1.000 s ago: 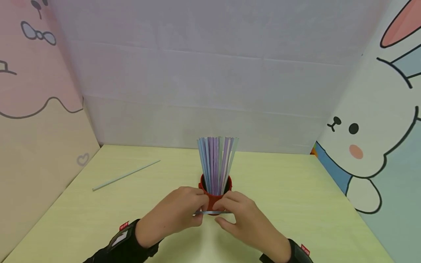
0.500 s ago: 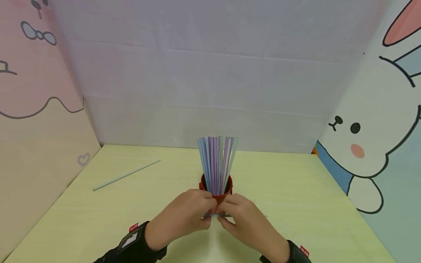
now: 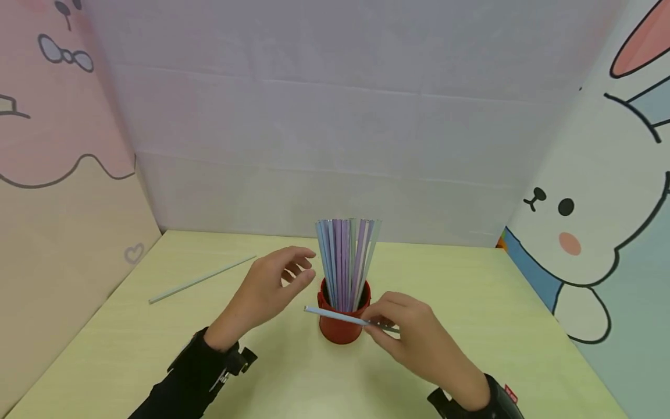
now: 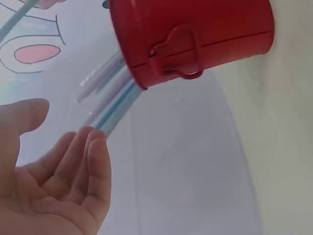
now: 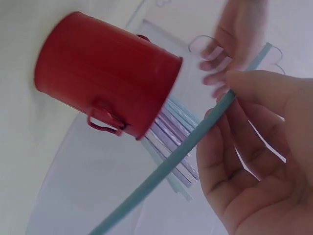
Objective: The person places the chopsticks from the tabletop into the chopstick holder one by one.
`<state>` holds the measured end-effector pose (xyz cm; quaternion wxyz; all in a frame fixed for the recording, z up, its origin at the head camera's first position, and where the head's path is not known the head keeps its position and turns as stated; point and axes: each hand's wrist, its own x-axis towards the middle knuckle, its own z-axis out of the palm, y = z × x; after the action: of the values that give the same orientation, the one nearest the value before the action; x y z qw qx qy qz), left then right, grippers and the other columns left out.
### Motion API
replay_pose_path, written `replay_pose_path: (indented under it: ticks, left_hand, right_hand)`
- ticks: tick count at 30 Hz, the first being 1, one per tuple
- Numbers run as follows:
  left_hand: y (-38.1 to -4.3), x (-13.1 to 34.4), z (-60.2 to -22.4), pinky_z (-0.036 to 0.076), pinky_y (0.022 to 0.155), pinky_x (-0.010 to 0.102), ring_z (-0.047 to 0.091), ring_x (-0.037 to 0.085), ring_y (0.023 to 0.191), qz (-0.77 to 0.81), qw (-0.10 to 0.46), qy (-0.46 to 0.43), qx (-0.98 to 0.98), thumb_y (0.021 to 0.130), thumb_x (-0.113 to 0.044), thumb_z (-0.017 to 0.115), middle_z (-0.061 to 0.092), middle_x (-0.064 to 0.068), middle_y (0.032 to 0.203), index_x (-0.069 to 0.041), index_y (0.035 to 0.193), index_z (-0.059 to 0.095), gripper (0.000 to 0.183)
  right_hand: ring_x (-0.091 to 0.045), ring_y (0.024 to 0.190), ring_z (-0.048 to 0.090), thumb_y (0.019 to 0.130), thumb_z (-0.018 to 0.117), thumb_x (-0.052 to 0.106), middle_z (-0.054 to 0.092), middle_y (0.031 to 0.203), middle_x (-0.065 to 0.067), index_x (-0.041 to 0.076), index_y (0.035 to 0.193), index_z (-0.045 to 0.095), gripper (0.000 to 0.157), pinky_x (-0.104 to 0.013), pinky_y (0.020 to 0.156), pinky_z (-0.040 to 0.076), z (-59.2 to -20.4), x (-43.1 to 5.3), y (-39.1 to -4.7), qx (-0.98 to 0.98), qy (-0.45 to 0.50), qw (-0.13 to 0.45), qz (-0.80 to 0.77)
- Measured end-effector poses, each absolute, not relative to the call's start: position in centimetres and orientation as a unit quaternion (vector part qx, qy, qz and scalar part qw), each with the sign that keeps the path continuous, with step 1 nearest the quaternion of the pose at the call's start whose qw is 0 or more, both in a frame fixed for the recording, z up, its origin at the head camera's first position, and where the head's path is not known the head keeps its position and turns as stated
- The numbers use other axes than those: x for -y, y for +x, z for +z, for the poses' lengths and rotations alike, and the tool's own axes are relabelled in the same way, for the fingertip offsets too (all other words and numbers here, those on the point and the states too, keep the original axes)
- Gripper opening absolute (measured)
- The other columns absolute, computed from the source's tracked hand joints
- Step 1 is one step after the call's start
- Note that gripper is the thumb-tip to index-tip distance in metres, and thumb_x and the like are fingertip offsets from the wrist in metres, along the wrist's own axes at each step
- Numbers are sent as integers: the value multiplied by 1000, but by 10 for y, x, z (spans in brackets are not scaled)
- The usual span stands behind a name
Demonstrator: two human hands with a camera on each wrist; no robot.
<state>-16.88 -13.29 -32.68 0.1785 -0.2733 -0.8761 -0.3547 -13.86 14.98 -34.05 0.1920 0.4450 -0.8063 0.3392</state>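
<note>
My right hand (image 3: 410,326) pinches a light blue drinking straw (image 3: 335,315) between thumb and fingers, in front of a red metal bucket (image 3: 340,329). The straw slants up to the left, overlapping the bucket in the head view; in the right wrist view it looks teal. Several blue, purple and pale green straws (image 3: 342,262) stand upright in the bucket. My left hand (image 3: 272,285) is raised left of the bucket, fingers loosely bent and holding nothing. The left wrist view shows its palm (image 4: 54,191) near the straw tops, with the bucket's small handle (image 4: 181,54) facing the camera.
One pale green straw (image 3: 201,280) lies on the yellow table (image 3: 450,291) at the left. A white back wall (image 3: 335,116) closes off the far edge. Side panels with cartoon drawings (image 3: 570,233) stand left and right.
My left hand has let go of the straw and moved up and left, its fingers opening. My right hand has lifted the straw and shifted slightly right, tilting it.
</note>
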Motion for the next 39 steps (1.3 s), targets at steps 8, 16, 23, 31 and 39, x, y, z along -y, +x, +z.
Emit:
replay_pose_path:
  ticks: [8, 16, 23, 31, 39]
  left_hand:
    - [-186, 132, -375, 46, 94, 42, 51, 20, 114, -478, 44, -206, 853, 80, -52, 72, 50, -2, 131, -22, 139, 40, 74]
    - [-183, 113, -386, 40, 99, 49, 45, 21, 118, -506, -2, -225, 833, 73, -37, 83, 46, -4, 133, -20, 141, 36, 85]
    - [-169, 100, -372, 44, 97, 42, 45, 24, 121, -507, -17, -243, 826, 74, -21, 83, 45, 8, 137, -6, 144, 31, 88]
    - [-182, 100, -398, 46, 95, 39, 47, 15, 118, -502, 0, -263, 824, 75, -33, 83, 45, -2, 134, -18, 144, 32, 87]
    - [-188, 103, -407, 45, 95, 36, 46, 12, 118, -492, -3, -266, 829, 75, -43, 80, 45, -6, 134, -25, 143, 31, 86]
  right_hand:
    - [-4, 73, 59, 83, 74, 7, 61, 89, 10, 20, 100, 65, 23, -23, 64, 54, -306, -145, -146, 783, 416, 209, 412]
    - [-16, 77, 62, 81, 70, -7, 63, 87, -5, 0, 97, 63, 19, -31, 71, 56, -270, -125, -150, 747, 344, 256, 508]
    - [-25, 81, 62, 87, 66, -4, 61, 90, -12, -6, 101, 59, 16, -30, 75, 55, -281, -112, -167, 720, 294, 228, 585]
    - [-24, 84, 62, 89, 66, 4, 63, 93, -12, -1, 104, 60, 17, -29, 75, 55, -313, -103, -172, 763, 242, 176, 573]
    - [-21, 80, 62, 86, 71, 8, 64, 89, -7, 2, 105, 61, 23, -37, 71, 57, -349, -104, -188, 774, 245, 174, 558]
